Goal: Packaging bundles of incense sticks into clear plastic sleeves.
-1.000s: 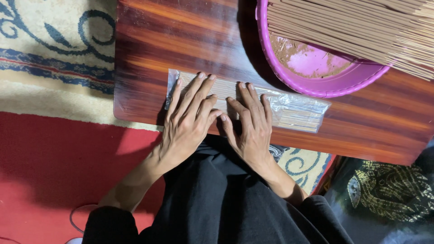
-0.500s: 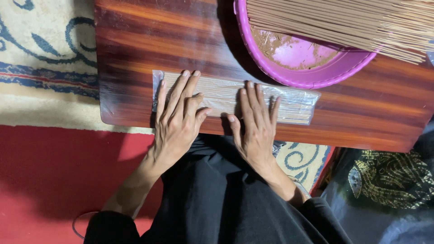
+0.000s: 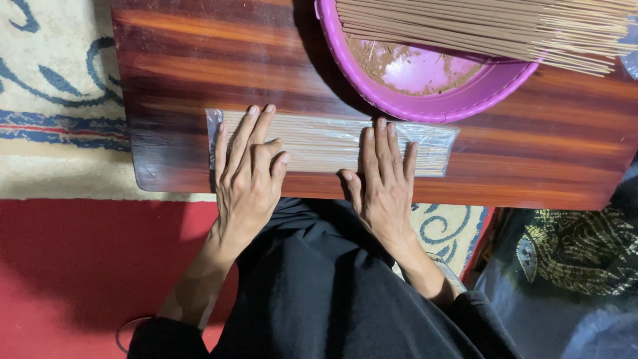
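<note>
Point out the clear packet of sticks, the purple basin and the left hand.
clear packet of sticks (image 3: 325,141), head view, on the bare wrapped stretch between the two hands.
purple basin (image 3: 425,110), head view, on its near rim.
left hand (image 3: 247,179), head view, on the back of the hand.

Dim warm light, deep shadows lower frame, sharp focus.

1. A low wooden board (image 3: 199,60), reddish-brown with streaked grain, carries the things.
2. A flat clear packet (image 3: 325,141) of thin sticks lies lengthwise near the board's front edge.
3. A purple basin (image 3: 425,106) stands at the back, just beyond the packet.
4. The board rests on a patterned rug (image 3: 53,113).
</note>
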